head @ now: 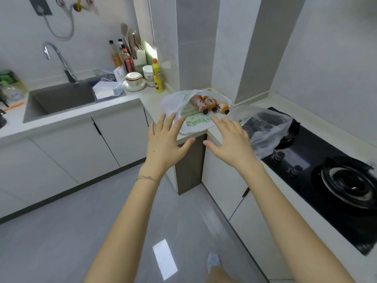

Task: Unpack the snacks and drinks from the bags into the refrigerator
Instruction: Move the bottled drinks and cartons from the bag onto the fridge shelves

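Observation:
A white plastic bag with green print (pixel 195 121) lies open on the corner of the counter. Three orange drink bottles with black caps (pixel 210 105) lie on their sides in its mouth. A second, clear plastic bag (pixel 269 131) is crumpled to the right, partly over the hob. My left hand (pixel 165 144) and my right hand (pixel 230 139) are stretched out side by side in front of the white bag, fingers spread and straight, holding nothing. Their fingertips are just short of the bag's near edge.
A black gas hob (pixel 334 180) with burners fills the right counter. A sink (pixel 61 99) with a tap, a plastic box (pixel 108 90), bowls (pixel 133 79), a yellow bottle (pixel 158 76) and sauce bottles (pixel 122 56) stand at the back left. White cabinets sit below; grey floor underfoot.

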Action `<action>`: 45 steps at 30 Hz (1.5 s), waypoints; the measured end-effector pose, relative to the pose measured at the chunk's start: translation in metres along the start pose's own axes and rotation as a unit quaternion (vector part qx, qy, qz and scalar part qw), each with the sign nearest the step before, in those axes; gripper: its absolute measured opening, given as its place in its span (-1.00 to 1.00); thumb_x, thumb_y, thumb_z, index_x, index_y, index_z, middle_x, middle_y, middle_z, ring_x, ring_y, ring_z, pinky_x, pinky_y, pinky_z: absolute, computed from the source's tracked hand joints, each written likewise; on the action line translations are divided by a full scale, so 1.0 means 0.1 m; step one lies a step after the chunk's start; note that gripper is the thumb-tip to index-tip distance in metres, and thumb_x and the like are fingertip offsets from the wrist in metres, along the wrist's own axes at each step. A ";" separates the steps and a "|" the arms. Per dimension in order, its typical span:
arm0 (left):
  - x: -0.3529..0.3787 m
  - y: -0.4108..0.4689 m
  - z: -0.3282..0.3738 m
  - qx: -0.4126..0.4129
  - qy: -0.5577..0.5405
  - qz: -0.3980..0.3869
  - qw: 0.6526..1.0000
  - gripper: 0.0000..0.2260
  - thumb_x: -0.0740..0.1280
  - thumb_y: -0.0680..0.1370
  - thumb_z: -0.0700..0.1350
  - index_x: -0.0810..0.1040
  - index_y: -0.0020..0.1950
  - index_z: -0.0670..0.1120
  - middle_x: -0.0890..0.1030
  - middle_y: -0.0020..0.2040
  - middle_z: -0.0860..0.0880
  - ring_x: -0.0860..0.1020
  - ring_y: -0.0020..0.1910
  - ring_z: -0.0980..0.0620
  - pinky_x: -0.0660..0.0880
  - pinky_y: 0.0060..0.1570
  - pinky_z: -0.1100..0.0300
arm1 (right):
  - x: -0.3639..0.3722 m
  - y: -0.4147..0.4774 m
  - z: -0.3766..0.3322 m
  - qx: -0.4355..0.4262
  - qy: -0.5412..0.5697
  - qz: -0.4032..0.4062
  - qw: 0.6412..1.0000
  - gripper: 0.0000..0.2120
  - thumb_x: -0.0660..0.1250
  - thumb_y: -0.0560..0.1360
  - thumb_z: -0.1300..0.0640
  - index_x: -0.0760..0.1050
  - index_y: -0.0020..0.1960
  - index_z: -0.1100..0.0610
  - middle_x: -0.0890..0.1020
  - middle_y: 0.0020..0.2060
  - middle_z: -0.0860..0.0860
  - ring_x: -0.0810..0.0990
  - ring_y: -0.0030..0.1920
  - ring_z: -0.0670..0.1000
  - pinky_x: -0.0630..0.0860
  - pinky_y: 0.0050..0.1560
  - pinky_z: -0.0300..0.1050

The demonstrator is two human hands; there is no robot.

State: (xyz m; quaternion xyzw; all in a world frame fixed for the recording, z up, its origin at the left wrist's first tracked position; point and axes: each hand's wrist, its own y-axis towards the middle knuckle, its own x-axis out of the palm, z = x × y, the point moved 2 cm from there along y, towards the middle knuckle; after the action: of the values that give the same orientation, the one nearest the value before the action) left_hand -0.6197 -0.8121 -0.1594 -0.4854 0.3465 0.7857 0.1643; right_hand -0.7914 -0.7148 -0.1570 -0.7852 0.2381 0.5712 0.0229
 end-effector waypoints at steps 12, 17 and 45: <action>1.14 1.66 -0.01 -0.009 0.006 -0.010 1.000 -0.32 0.00 0.47 0.36 0.30 0.50 0.06 0.28 0.52 -0.06 0.10 0.55 -0.14 -0.01 0.49 -0.19 | 0.45 1.77 1.03 0.000 -0.017 -0.046 0.999 -0.28 0.27 0.49 -0.25 0.11 0.55 -0.08 0.21 0.51 0.02 0.13 0.50 0.10 0.13 0.45 0.11; 1.50 2.16 -0.22 -0.029 0.009 -0.032 0.999 -0.32 0.00 0.46 0.37 0.31 0.50 0.06 0.26 0.54 -0.06 0.07 0.56 -0.14 -0.05 0.49 -0.19 | 0.73 2.31 1.31 0.009 -0.015 -0.087 0.996 -0.28 0.27 0.49 -0.25 0.09 0.55 -0.08 0.18 0.53 0.03 0.08 0.52 0.10 0.09 0.46 0.10; 3.46 3.96 -1.16 0.142 0.101 -0.239 0.955 -0.30 0.00 0.56 0.28 0.23 0.55 -0.15 0.19 0.56 -0.12 0.07 0.55 -0.14 -0.10 0.45 -0.23 | 2.35 3.98 2.11 0.167 0.020 -0.146 0.975 -0.34 0.30 0.49 -0.21 0.21 0.51 -0.03 0.24 0.50 0.00 0.16 0.50 0.08 0.19 0.43 0.05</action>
State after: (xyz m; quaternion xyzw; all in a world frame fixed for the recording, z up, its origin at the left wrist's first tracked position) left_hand -0.9442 -1.2002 -0.3432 -0.6028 0.3430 0.6130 0.3785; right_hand -1.0824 -1.0841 -0.3495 -0.8077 0.2132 0.4984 0.2318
